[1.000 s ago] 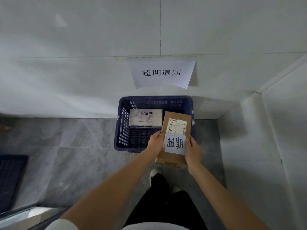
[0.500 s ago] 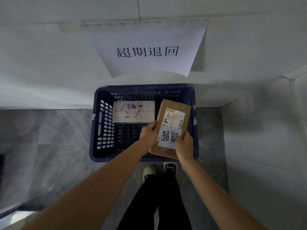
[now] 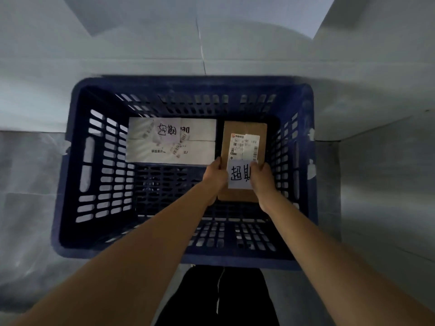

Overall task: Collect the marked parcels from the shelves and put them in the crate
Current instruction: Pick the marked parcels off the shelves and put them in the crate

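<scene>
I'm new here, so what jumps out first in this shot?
A big blue crate fills the view. Inside on the right, both hands, left hand and right hand, hold a brown parcel bearing a handwritten note. A white parcel lies at the back left.

Grey tiled floor (image 3: 30, 208) meets pale wall (image 3: 141, 43) (a paper sheet (image 3: 77, 12) hangs there).
</scene>
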Demonstrator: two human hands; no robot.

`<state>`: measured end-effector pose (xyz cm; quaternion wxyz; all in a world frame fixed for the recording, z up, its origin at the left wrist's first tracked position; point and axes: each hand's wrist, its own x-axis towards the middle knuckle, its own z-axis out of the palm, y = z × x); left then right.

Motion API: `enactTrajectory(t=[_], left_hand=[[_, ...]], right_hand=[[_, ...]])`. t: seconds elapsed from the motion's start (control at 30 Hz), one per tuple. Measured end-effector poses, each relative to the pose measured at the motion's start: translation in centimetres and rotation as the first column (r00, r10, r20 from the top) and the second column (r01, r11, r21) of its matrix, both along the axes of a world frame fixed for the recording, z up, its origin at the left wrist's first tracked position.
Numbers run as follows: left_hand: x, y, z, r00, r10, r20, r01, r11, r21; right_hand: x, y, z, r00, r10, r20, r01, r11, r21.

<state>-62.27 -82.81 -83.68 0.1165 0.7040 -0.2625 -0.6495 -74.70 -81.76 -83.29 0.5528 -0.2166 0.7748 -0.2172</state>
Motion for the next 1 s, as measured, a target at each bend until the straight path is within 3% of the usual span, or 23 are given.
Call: enactTrajectory(t=[0.27, 0.43, 0.6, 0.83, 1.0], left_hand=[[-1.4, -0.5, -2.8, 0.995, 0.022, -0.096, -0.020, 1.000, 0.022], [-1.7, -1.2, -1.9, 1.000, -0.007, -0.026, 0.008, 1.000, 0.026], [-1.0, -1.0, 6.4, 0.989, -0.100, 0.112, 0.104, 0.994, -0.033], [3.5, 0.2, 23.3, 0.956, -0.181, 0.232, 0.230, 0.951, -0.207], [9.3, 2.2, 34.3, 0.776, -0.289, 0.561, 0.526, 0.788, -0.321]], right_hand=[[-0.9, -0.8, -3.0, 0.999, -0.034, -0.004, 0.034, 0.998, -0.060], [-1.3, -0.9, -1.6, 0.999, 0.015, -0.032, -0.017, 0.997, -0.070], [-0.6, -0.4, 4.4, 0.982, 0.121, -0.148, -0.141, 0.982, -0.129], [1.4, 1.2, 21.4, 0.928, 0.242, -0.282, -0.322, 0.903, -0.284], [4.6, 2.6, 31.1, 0.744, 0.447, -0.496, -0.634, 0.707, -0.313]])
